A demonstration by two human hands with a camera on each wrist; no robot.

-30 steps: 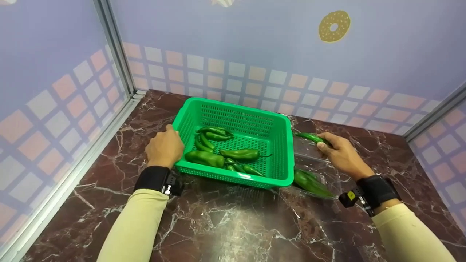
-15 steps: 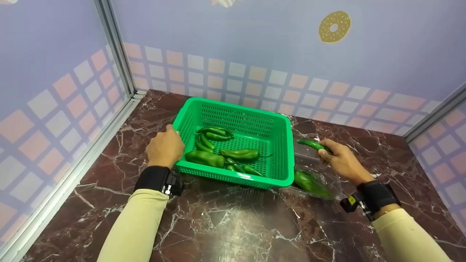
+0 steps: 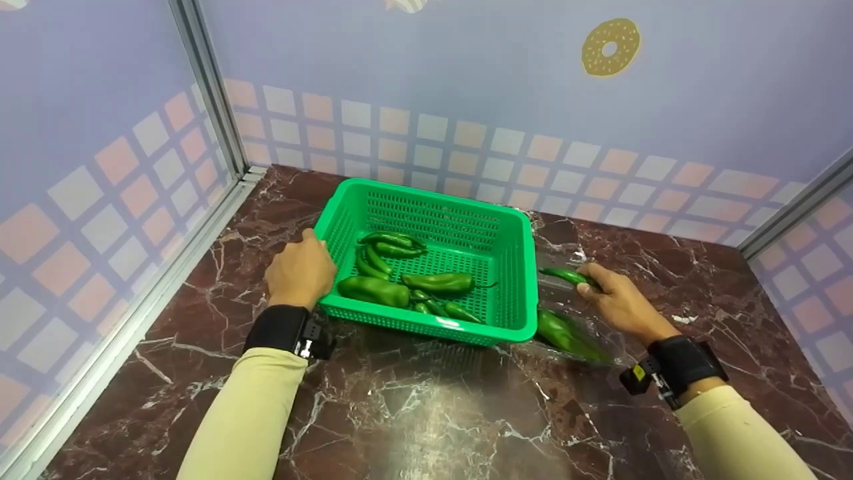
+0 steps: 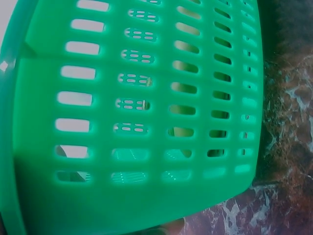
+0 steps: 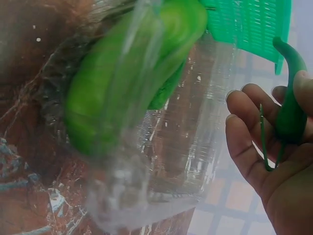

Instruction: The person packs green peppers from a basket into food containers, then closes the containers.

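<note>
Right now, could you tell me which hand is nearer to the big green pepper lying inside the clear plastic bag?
Right. The right hand holds a slim pepper just above the bagged pepper; the left hand grips the basket at its far side.

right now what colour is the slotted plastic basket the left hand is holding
Bright green. The slotted plastic basket shows best in the head view, with the left hand gripping its rim.

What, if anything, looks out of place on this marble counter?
One green pepper lies outside the green basket, inside a clear plastic bag on the counter, while the others sit in the basket. The right hand holds another pepper outside it.
</note>
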